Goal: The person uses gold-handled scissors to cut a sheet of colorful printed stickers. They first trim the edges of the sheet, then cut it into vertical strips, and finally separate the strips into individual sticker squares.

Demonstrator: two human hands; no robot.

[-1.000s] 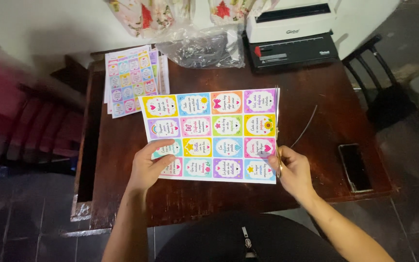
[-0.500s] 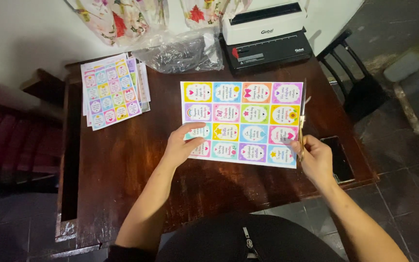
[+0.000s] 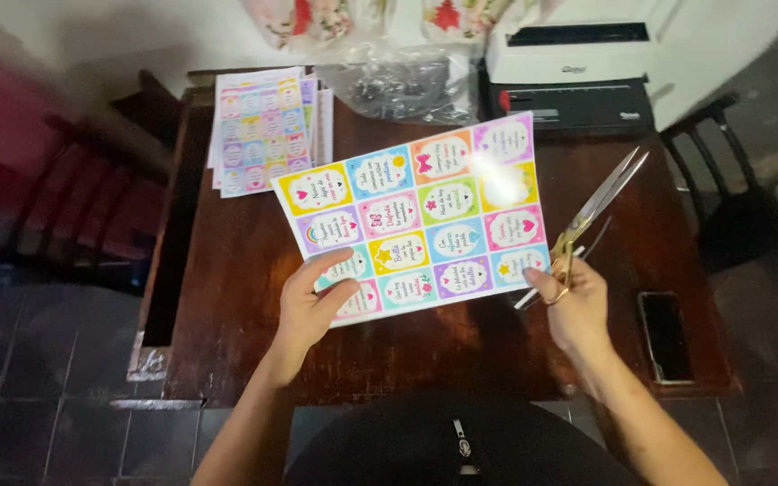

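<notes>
My left hand [image 3: 312,304] grips the lower left corner of a glossy sheet of colourful printed labels [image 3: 425,211], holding it lifted and tilted above the dark wooden table [image 3: 236,297]. My right hand [image 3: 574,301] holds a pair of gold-handled scissors [image 3: 598,209], fingers through the loops, blades slightly apart and pointing up and to the right, just beside the sheet's right edge. The scissors do not touch the sheet.
A stack of similar label sheets [image 3: 263,126] lies at the table's far left. A clear plastic bag [image 3: 402,85] and a black-and-white binding machine [image 3: 569,76] stand at the back. A dark phone [image 3: 665,335] lies at the right edge. Chairs stand left [image 3: 83,207] and right [image 3: 731,198].
My right hand has picked up the scissors and raised them beside the sheet. The label sheet was lifted off the table and tilted by my left hand.
</notes>
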